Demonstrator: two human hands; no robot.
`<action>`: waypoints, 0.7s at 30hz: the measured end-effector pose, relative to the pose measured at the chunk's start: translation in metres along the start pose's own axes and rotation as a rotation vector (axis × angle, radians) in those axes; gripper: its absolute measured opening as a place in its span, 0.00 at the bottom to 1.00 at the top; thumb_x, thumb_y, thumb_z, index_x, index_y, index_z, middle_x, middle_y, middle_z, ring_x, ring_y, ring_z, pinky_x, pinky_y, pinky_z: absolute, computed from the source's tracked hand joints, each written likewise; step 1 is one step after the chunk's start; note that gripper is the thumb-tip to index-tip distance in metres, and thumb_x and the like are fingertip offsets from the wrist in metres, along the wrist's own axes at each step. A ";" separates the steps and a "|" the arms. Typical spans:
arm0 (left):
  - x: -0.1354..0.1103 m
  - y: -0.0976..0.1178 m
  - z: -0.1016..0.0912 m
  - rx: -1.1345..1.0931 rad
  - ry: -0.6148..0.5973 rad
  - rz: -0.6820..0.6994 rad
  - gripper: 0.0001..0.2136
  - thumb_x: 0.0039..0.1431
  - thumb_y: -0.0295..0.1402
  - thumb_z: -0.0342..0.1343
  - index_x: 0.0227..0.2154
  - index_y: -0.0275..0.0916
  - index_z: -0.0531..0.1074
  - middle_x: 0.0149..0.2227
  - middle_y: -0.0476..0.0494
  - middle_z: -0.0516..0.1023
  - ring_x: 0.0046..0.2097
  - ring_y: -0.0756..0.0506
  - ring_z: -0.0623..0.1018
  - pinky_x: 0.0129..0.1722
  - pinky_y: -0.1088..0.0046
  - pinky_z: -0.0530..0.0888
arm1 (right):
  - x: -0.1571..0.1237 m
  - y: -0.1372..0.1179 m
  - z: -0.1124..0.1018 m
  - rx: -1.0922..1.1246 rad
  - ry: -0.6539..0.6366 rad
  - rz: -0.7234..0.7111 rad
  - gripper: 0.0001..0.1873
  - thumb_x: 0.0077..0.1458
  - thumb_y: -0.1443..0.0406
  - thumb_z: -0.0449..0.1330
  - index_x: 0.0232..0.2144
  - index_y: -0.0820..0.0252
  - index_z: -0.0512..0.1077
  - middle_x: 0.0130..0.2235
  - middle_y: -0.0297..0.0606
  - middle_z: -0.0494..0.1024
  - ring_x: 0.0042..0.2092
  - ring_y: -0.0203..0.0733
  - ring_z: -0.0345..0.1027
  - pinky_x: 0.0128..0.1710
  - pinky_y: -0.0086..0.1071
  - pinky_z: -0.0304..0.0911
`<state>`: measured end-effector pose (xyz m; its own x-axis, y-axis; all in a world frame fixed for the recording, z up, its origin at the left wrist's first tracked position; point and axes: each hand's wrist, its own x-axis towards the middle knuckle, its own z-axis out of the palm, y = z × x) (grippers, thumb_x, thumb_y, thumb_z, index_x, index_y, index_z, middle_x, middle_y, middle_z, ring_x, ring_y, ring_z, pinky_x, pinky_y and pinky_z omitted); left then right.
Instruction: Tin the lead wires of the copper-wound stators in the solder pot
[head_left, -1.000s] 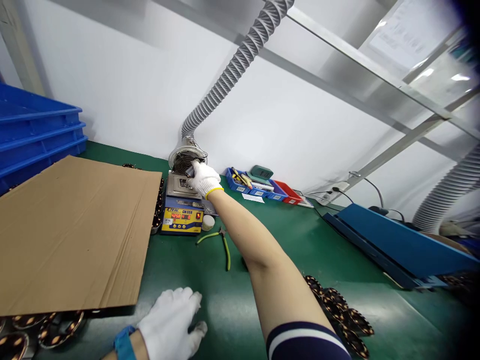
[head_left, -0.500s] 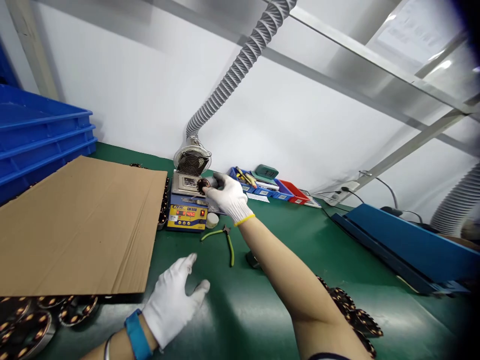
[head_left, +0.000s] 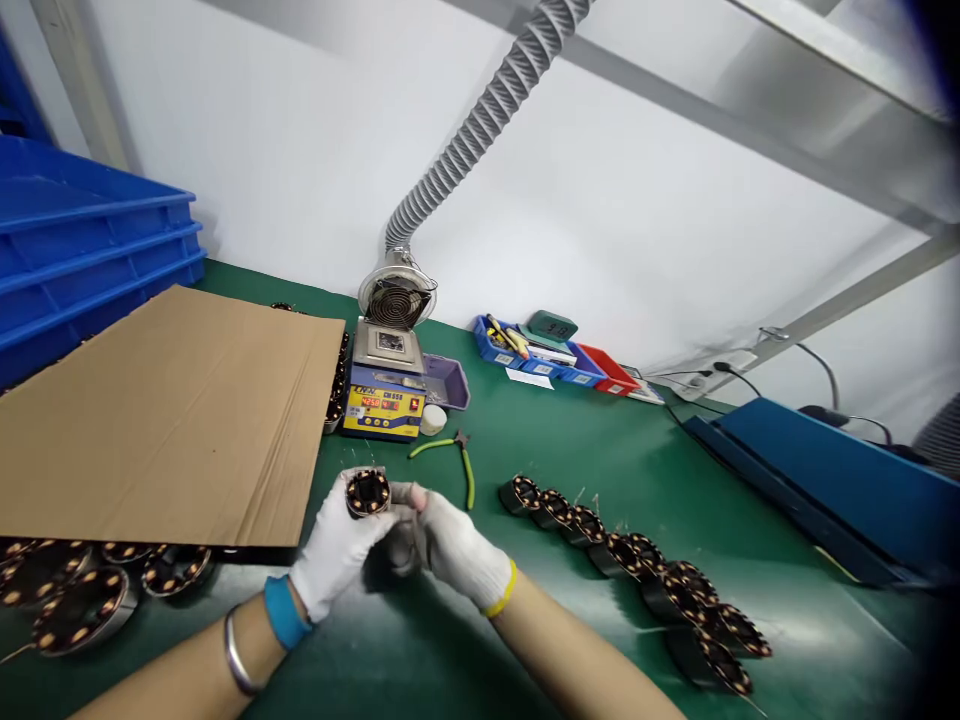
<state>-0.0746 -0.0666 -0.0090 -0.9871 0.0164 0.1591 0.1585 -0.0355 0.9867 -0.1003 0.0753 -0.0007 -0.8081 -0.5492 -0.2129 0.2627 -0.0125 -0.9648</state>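
My left hand (head_left: 339, 545), in a white glove, is closed around a small motor stator (head_left: 367, 493). Copper coils ring the stator's dark centre, and thin wire ends stick up behind it. Right beside it is my right hand (head_left: 457, 550), gloved too, its fingertips close to the stator's right side. Motion smears those fingers, so their grip is unclear. Beyond both hands stands a solder pot (head_left: 384, 405) with a lit red display and a square metal top. Green-handled cutters (head_left: 466, 465) lie spread on the green table (head_left: 555, 600).
A row of several stators (head_left: 585, 525) runs along the right. More stators (head_left: 86, 610) sit under a cardboard sheet (head_left: 180, 420) at left, by stacked blue crates (head_left: 97, 235). A ducted fan (head_left: 397, 300), small bins (head_left: 495, 340) and a blue panel (head_left: 825, 490) stand farther back.
My right hand has come back from the solder pot towards me. The stator it held there is now in my left hand, which has closed. My view has shifted, showing the row of stators.
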 end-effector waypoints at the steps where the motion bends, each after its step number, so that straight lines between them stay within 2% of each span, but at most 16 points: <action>1: 0.000 0.004 -0.001 -0.053 -0.064 0.007 0.32 0.44 0.42 0.60 0.49 0.27 0.58 0.49 0.31 0.70 0.51 0.41 0.72 0.54 0.66 0.68 | 0.002 -0.002 -0.003 0.105 -0.013 0.047 0.51 0.32 0.33 0.58 0.45 0.69 0.65 0.23 0.38 0.68 0.19 0.33 0.60 0.18 0.28 0.61; 3: 0.000 0.008 -0.004 -0.154 -0.195 0.004 0.33 0.44 0.39 0.60 0.50 0.26 0.56 0.47 0.31 0.71 0.47 0.43 0.73 0.50 0.69 0.70 | 0.006 -0.006 -0.007 0.146 -0.003 0.085 0.46 0.29 0.35 0.62 0.37 0.69 0.65 0.24 0.39 0.69 0.19 0.33 0.61 0.17 0.26 0.61; 5: 0.000 0.009 -0.004 -0.209 -0.284 -0.021 0.36 0.43 0.36 0.60 0.53 0.25 0.53 0.44 0.33 0.72 0.43 0.44 0.75 0.44 0.70 0.72 | 0.009 -0.009 -0.007 0.036 0.004 0.097 0.40 0.30 0.41 0.66 0.34 0.68 0.64 0.24 0.38 0.69 0.19 0.34 0.62 0.16 0.27 0.60; 6: 0.000 0.008 -0.004 -0.209 -0.285 -0.022 0.38 0.43 0.37 0.60 0.55 0.26 0.51 0.45 0.33 0.72 0.43 0.44 0.75 0.44 0.70 0.73 | 0.011 -0.012 -0.007 -0.025 0.002 0.104 0.37 0.31 0.44 0.66 0.34 0.68 0.64 0.24 0.38 0.69 0.19 0.35 0.62 0.16 0.27 0.60; 8: 0.000 0.002 0.000 -0.149 -0.213 -0.022 0.40 0.45 0.41 0.59 0.58 0.28 0.48 0.52 0.32 0.68 0.51 0.44 0.72 0.51 0.69 0.70 | 0.015 -0.025 -0.010 -0.148 0.053 0.091 0.32 0.34 0.51 0.66 0.38 0.67 0.66 0.27 0.39 0.72 0.20 0.37 0.64 0.18 0.29 0.62; 10: 0.000 -0.008 0.004 0.063 -0.081 -0.058 0.40 0.49 0.45 0.56 0.61 0.31 0.46 0.58 0.35 0.62 0.58 0.44 0.66 0.58 0.68 0.64 | 0.023 -0.049 -0.018 -0.273 0.235 -0.006 0.32 0.35 0.57 0.65 0.44 0.65 0.68 0.34 0.40 0.75 0.26 0.38 0.68 0.24 0.32 0.66; 12: -0.003 -0.020 0.008 0.397 -0.033 -0.055 0.40 0.51 0.47 0.53 0.63 0.33 0.48 0.61 0.38 0.58 0.60 0.44 0.64 0.60 0.64 0.62 | 0.037 -0.081 -0.031 -0.418 0.484 -0.179 0.34 0.36 0.62 0.65 0.49 0.62 0.68 0.42 0.38 0.75 0.37 0.39 0.71 0.36 0.31 0.69; 14: -0.006 -0.032 0.010 0.736 -0.099 0.085 0.37 0.51 0.43 0.51 0.63 0.32 0.52 0.63 0.38 0.54 0.60 0.42 0.63 0.60 0.62 0.62 | 0.055 -0.118 -0.046 -0.602 0.698 -0.346 0.34 0.39 0.62 0.65 0.52 0.59 0.68 0.46 0.35 0.74 0.45 0.38 0.69 0.47 0.31 0.65; 16: -0.009 -0.041 0.009 0.982 -0.217 0.268 0.35 0.51 0.39 0.50 0.62 0.31 0.56 0.64 0.38 0.51 0.62 0.40 0.59 0.60 0.60 0.61 | 0.076 -0.149 -0.059 -0.749 0.862 -0.418 0.35 0.41 0.61 0.63 0.54 0.60 0.67 0.47 0.36 0.73 0.48 0.39 0.68 0.50 0.30 0.62; 18: -0.010 -0.043 0.007 1.125 -0.320 0.339 0.35 0.51 0.38 0.49 0.63 0.31 0.56 0.65 0.37 0.50 0.64 0.39 0.56 0.61 0.58 0.58 | 0.097 -0.171 -0.067 -0.830 0.919 -0.465 0.32 0.43 0.59 0.62 0.53 0.61 0.68 0.45 0.36 0.74 0.47 0.39 0.68 0.49 0.29 0.62; 21: -0.010 -0.037 0.005 1.209 -0.403 0.292 0.36 0.52 0.38 0.48 0.64 0.31 0.54 0.65 0.35 0.48 0.64 0.38 0.55 0.62 0.57 0.56 | 0.123 -0.183 -0.074 -0.902 0.922 -0.504 0.26 0.45 0.58 0.60 0.48 0.59 0.70 0.42 0.34 0.75 0.45 0.39 0.69 0.45 0.28 0.63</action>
<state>-0.0702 -0.0604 -0.0469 -0.8707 0.4643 0.1619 0.4918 0.8225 0.2857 -0.2870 0.0721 0.1380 -0.8586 0.1029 0.5023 -0.3017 0.6907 -0.6572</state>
